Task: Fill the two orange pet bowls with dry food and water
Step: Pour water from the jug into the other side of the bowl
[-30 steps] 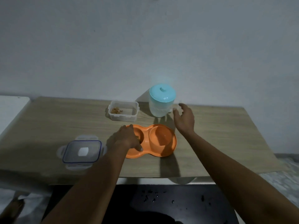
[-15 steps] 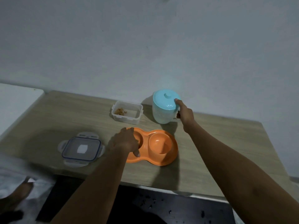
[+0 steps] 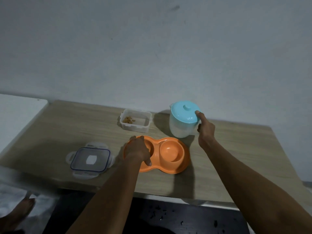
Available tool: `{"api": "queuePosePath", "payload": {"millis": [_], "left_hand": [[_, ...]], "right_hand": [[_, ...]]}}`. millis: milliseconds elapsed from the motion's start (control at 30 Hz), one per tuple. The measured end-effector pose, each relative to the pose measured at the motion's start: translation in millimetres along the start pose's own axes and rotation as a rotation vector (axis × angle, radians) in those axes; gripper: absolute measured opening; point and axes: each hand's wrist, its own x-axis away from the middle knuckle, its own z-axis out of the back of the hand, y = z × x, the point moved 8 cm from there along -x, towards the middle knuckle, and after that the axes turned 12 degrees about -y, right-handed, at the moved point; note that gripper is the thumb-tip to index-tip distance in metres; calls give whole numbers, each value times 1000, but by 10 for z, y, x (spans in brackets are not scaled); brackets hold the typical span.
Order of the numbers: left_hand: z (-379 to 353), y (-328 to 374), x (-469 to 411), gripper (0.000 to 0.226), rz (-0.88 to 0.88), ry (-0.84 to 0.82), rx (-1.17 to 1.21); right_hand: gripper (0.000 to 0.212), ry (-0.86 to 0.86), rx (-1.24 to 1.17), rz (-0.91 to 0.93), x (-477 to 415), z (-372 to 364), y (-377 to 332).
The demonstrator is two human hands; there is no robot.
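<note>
An orange double pet bowl (image 3: 179, 166) lies on the wooden table (image 3: 67, 132). My left hand (image 3: 137, 150) rests over its left bowl and grips the rim, hiding what is inside. The right bowl (image 3: 171, 151) looks bare. Behind it stands a white jug with a light blue lid (image 3: 183, 121). My right hand (image 3: 205, 130) is closed on the jug's right side, thumb on the lid edge. A clear food container (image 3: 135, 120) at the back holds a few brown bits of dry food.
The container's clear lid with a blue seal (image 3: 90, 159) lies flat at the front left. A white surface (image 3: 16, 112) adjoins the table's left end. A wall rises right behind the table. A dark floor and a bare foot (image 3: 18, 211) show below the front edge.
My right hand reached from above the orange bowl to the jug and closed on its side. The left hand stayed on the left bowl. The view shifted.
</note>
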Motion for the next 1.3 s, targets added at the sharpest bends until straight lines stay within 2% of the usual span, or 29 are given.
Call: {"api": "queuePosePath", "payload": {"millis": [100, 200, 267, 333, 433, 633, 800, 1067, 1300], "left_hand": [[-20, -12, -13, 131, 10, -7, -15], [-44, 2, -13, 131, 19, -11, -43], [-52, 26, 15, 130, 27, -19, -61], [-55, 54, 37, 128, 24, -24, -76], [-50, 73, 32, 125, 9, -20, -87], [-73, 52, 6, 125, -51, 3, -94], [-81, -11, -36, 130, -67, 36, -58], [-94, -8, -97, 133, -74, 43, -35], [-108, 0, -114, 134, -74, 38, -35]], "right_hand": [[52, 19, -18, 39, 178, 142, -130], [76, 10, 11, 99, 419, 259, -291], [85, -20, 51, 131, 557, 308, -389], [76, -52, 100, 140, 678, 350, -458], [39, -84, 164, 110, 849, 416, -474], [27, -99, 276, 90, 1113, 512, -447], [36, -84, 377, 47, 1181, 567, -334], [67, -33, 498, -2, 1178, 657, -258], [65, -7, 570, -21, 1183, 733, -258]]}}
